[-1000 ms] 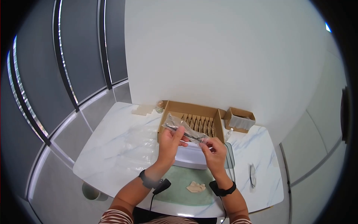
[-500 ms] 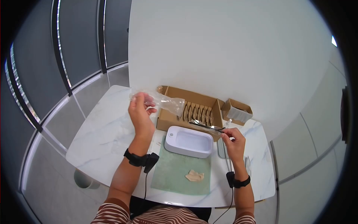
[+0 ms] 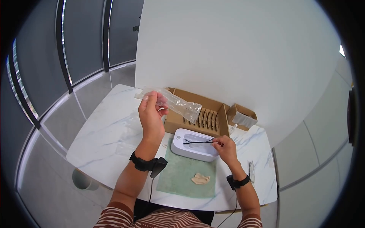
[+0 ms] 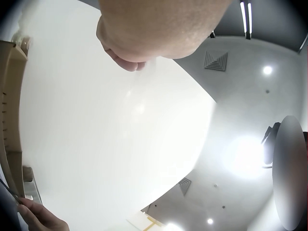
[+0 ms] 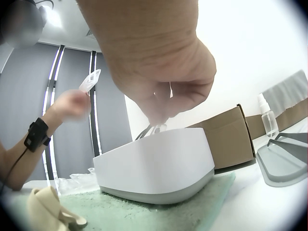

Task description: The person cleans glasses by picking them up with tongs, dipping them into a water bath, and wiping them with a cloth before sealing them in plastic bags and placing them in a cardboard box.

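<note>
A clear plastic bag (image 3: pixel 178 104) hangs from the pinched fingers and thumb of my left hand (image 3: pixel 151 119), raised above the left part of the table. My right hand (image 3: pixel 226 149) pinches dark-framed eyeglasses (image 3: pixel 198 142) at one end. They lie level over the opening of a white oblong cleaner tub (image 3: pixel 190 154). In the right wrist view, the fingertips of that hand are right at the tub's (image 5: pixel 154 168) rim, and the tub's wall hides most of the glasses. The left wrist view shows mostly the base of my left hand (image 4: pixel 159 29).
A cardboard box (image 3: pixel 175 126) with a row of brown packets stands behind the tub. To its right are a smaller box (image 3: pixel 246 121) and a spray bottle (image 5: pixel 269 118). Under the tub lies a green mat (image 3: pixel 178 182) with a beige cloth (image 3: pixel 200 178). Another pair of glasses (image 3: pixel 251 173) lies at right.
Both hands were together on the bagged glasses. They then parted, the left keeping the bag and the right the glasses. The right hand has since moved left and down to the tub.
</note>
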Tool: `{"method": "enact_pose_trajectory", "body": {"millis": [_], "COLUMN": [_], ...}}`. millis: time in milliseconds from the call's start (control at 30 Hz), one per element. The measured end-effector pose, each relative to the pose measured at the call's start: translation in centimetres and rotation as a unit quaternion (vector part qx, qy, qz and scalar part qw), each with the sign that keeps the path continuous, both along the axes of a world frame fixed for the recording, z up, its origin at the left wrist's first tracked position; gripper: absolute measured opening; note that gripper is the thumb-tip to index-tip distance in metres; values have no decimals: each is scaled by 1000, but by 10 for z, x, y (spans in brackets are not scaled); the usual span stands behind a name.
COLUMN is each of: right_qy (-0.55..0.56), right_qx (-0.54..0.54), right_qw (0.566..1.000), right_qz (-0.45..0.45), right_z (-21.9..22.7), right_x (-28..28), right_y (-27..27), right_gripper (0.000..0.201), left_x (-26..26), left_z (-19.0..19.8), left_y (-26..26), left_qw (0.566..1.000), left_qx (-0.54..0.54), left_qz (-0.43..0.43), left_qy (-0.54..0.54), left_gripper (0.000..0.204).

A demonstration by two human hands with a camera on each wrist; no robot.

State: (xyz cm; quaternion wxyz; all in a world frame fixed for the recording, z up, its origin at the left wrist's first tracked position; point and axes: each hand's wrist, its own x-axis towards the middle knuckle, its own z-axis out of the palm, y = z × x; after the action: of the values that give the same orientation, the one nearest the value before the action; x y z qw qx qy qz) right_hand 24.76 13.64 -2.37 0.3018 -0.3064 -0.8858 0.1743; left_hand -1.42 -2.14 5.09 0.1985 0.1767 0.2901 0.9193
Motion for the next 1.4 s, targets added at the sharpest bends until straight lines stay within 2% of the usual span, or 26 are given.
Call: {"method": "enact_pose_trajectory", "body": {"millis": [133,200,333,567,667,733,800,867,933,1000,1100,1233,1300,1333,1400], "right_qy": [-8,30,72,72,86,95,95,79,80,84,91,77,91,91,96], "right_qx": [29,54,38,8,-4,-50,-62,-84,-84,-79,-85,-85,-93,-96,-102], "right_qw": [999,998,996,997,996,994,993,993,992,992,988,988,985,984,982], "right_qz": [-17,-21,-25,-12,2,3,10,24,43,58,88,101,111,119,129], "right_z": [6,8,23,42,42,41,35,30,26,23,22,28,26,25,25], "right_x": [4,9,24,63,78,82,83,82,79,76,74,70,68,66,63], "right_y": [-3,-3,-15,-37,-39,-42,-43,-44,-42,-42,-42,-45,-44,-45,-45], "right_gripper": [15,14,13,11,11,11,11,11,11,10,10,11,11,11,12], "left_x": [4,6,12,39,48,51,56,62,62,61,58,44,23,10,-19], "left_z": [2,4,7,-5,-27,-42,-58,-74,-84,-91,-96,-78,-64,-56,-39], "left_y": [0,-2,-2,-12,-32,-45,-55,-61,-63,-61,-60,-73,-84,-91,-103], "left_qw": [1000,1000,999,990,971,935,917,869,858,855,849,846,877,878,895], "left_qx": [0,0,-9,-61,-141,-234,-280,-348,-367,-377,-385,-400,-369,-372,-381], "left_qz": [-4,-7,-15,-52,-102,-208,-234,-306,-324,-346,-352,-342,-289,-281,-184], "left_qy": [10,20,44,119,162,165,161,172,153,80,79,81,109,106,140], "left_gripper": [16,17,17,12,12,12,13,14,16,18,19,21,19,19,17]}}
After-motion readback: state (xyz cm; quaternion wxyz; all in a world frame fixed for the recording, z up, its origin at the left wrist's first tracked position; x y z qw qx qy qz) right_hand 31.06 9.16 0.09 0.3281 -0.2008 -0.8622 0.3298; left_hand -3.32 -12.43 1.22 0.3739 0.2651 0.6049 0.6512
